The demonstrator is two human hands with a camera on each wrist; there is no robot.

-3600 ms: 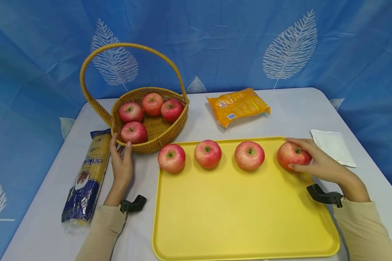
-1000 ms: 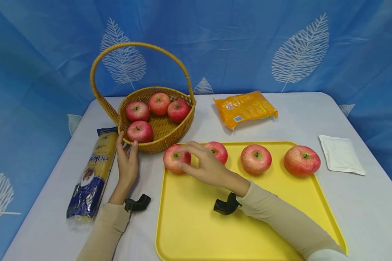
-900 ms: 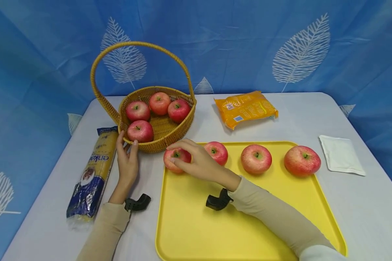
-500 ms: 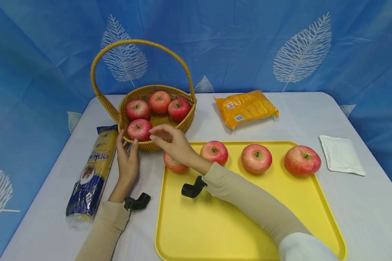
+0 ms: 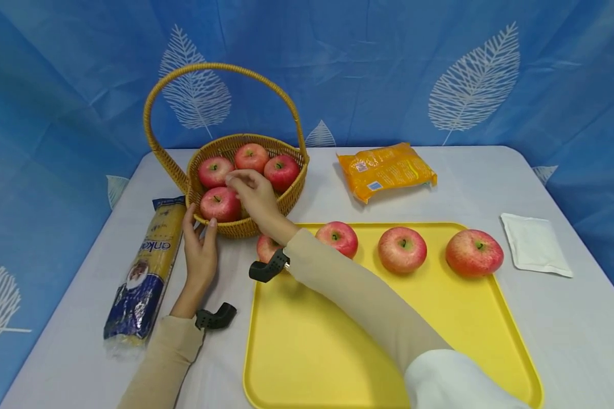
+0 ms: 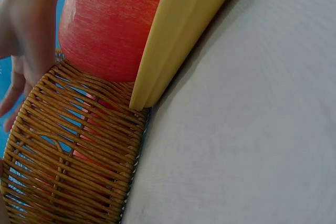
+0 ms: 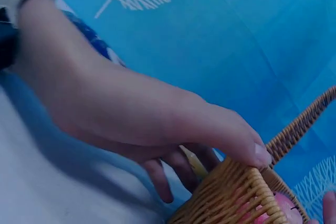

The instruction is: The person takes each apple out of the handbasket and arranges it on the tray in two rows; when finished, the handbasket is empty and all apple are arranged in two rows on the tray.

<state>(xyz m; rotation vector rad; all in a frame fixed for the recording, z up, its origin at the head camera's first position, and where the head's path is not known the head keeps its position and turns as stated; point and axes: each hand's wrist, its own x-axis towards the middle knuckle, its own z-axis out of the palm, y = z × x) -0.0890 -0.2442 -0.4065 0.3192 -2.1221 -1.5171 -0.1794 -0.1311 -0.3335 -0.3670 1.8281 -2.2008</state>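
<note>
A woven basket [image 5: 256,221] with a tall arched handle holds several red apples. My left hand [image 5: 200,258] grips its near-left rim; in the right wrist view the thumb [image 7: 257,153] lies at the rim, with the other fingers lower along the outside. My right hand [image 5: 258,199] reaches over the basket's front rim, its fingers loosely bent and nothing seen in them. Its fingertips are above the front-left apple [image 5: 220,204] and near the back-left apple [image 5: 215,171]; contact cannot be told. Behind my right wrist, a tray apple [image 5: 267,248] is partly hidden.
A yellow tray [image 5: 337,352] bears more apples along its far edge, such as the rightmost apple [image 5: 473,253]. An orange packet [image 5: 387,170] lies behind it, a white packet [image 5: 536,244] to the right. A long blue-and-yellow packet [image 5: 145,272] lies left of my left hand.
My right hand has gone from the apple at the tray's right end, leftward across the tray, then up over the basket. My left hand stays on the basket rim. The apples stay in place.
</note>
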